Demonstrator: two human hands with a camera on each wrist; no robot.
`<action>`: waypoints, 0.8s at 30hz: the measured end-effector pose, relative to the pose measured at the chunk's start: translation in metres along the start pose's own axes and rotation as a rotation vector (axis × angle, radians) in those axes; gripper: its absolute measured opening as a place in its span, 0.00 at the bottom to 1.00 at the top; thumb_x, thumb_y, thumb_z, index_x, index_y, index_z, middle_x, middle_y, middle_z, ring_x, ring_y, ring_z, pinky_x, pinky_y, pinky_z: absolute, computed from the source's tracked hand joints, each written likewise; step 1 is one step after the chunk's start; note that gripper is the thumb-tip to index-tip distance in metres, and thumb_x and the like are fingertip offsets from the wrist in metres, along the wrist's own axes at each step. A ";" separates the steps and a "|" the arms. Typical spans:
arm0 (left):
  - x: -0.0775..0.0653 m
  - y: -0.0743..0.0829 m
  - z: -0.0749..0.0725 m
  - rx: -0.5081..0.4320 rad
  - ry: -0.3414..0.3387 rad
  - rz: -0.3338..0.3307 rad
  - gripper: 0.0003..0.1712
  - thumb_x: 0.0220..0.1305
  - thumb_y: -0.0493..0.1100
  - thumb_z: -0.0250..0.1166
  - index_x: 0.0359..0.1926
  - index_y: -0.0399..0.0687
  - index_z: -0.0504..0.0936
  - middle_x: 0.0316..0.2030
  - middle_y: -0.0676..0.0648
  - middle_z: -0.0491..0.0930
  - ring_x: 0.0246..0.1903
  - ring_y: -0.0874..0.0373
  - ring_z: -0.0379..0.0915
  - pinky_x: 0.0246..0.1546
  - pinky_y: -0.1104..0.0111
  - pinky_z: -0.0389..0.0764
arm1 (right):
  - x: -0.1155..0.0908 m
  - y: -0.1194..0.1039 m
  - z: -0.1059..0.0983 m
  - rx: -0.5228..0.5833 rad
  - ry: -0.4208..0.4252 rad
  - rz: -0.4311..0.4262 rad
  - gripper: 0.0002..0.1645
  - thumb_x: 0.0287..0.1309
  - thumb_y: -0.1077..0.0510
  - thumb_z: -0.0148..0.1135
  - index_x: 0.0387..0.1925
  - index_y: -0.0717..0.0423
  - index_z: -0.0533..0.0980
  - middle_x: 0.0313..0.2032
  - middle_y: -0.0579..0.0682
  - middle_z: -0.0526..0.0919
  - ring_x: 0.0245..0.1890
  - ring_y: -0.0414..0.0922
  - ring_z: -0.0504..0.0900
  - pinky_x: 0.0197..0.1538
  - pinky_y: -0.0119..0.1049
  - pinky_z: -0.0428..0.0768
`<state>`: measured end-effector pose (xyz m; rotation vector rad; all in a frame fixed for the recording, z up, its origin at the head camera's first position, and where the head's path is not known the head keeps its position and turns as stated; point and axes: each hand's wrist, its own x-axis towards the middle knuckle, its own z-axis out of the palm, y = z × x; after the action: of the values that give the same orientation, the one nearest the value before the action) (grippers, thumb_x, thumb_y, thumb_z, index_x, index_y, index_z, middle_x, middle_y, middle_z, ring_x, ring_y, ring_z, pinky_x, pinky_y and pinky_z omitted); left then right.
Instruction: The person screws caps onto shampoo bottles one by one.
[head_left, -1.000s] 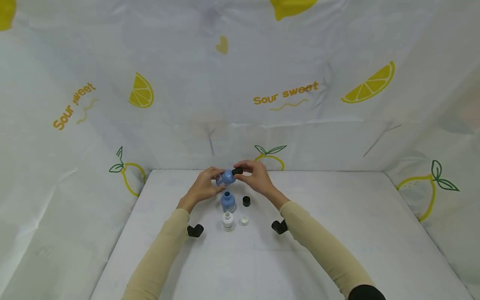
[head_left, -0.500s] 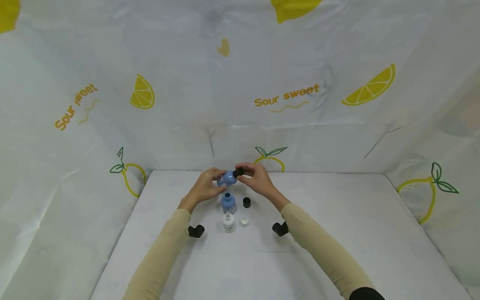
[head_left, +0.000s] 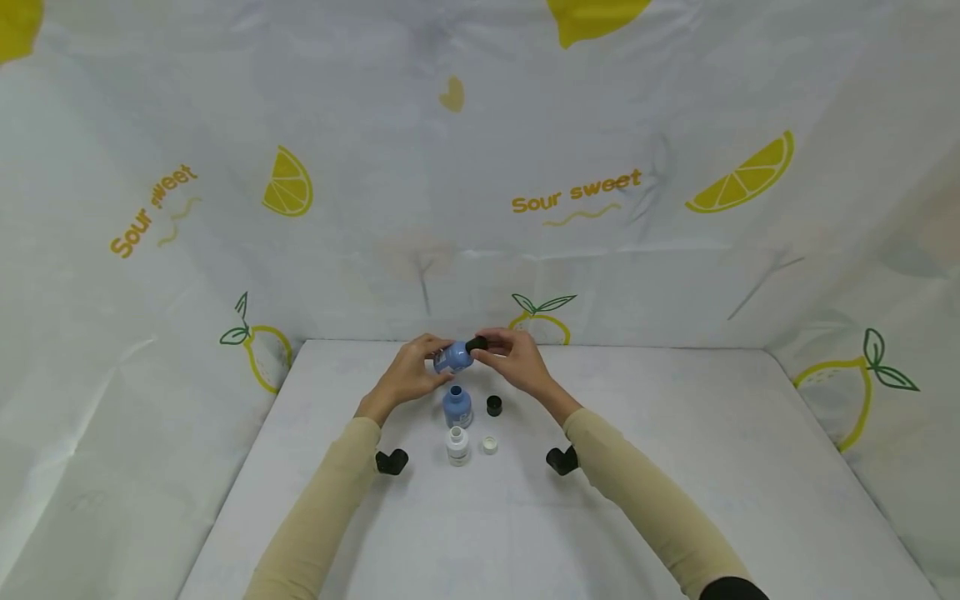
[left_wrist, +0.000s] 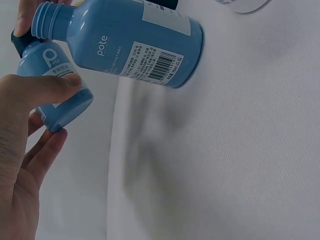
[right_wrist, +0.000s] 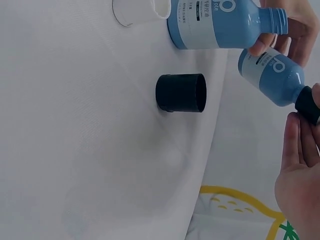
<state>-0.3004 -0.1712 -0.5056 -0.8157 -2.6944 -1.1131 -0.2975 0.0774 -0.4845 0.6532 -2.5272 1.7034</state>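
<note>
Near the table's far edge, my left hand (head_left: pixel 408 372) grips a blue bottle (head_left: pixel 453 357) round its body. It is tilted, its neck towards the right. My right hand (head_left: pixel 521 363) pinches the black cap (head_left: pixel 476 342) at that neck between thumb and fingers. Just in front stands another blue bottle (head_left: pixel 457 409), upright and uncapped, its threaded neck showing in the left wrist view. A loose black cap (head_left: pixel 494 406) lies to its right. Seen from the right wrist, the held bottle (right_wrist: pixel 272 75) meets its cap (right_wrist: pixel 307 105), which the right fingers partly hide.
An open white bottle (head_left: pixel 457 448) stands nearer the front, with a small white cap (head_left: pixel 490 445) beside it. The white table (head_left: pixel 510 533) ends at the back against a lemon-printed curtain (head_left: pixel 375 208). Black wrist mounts (head_left: pixel 562 460) stick out below both forearms.
The right fingers have shifted slightly on the cap while both hands keep their hold. The bottles and caps on the table stay put; the head view tilts a little.
</note>
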 end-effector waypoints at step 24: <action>0.001 0.005 0.001 0.023 0.019 0.041 0.34 0.59 0.33 0.82 0.66 0.37 0.84 0.55 0.37 0.85 0.55 0.45 0.86 0.64 0.54 0.90 | -0.002 0.000 0.006 -0.052 0.155 0.108 0.22 0.62 0.49 0.81 0.47 0.61 0.83 0.47 0.60 0.89 0.47 0.54 0.91 0.52 0.42 0.93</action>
<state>-0.2987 -0.1676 -0.5031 -0.8485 -2.6579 -1.0730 -0.2949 0.0725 -0.4876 0.3724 -2.5299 1.6424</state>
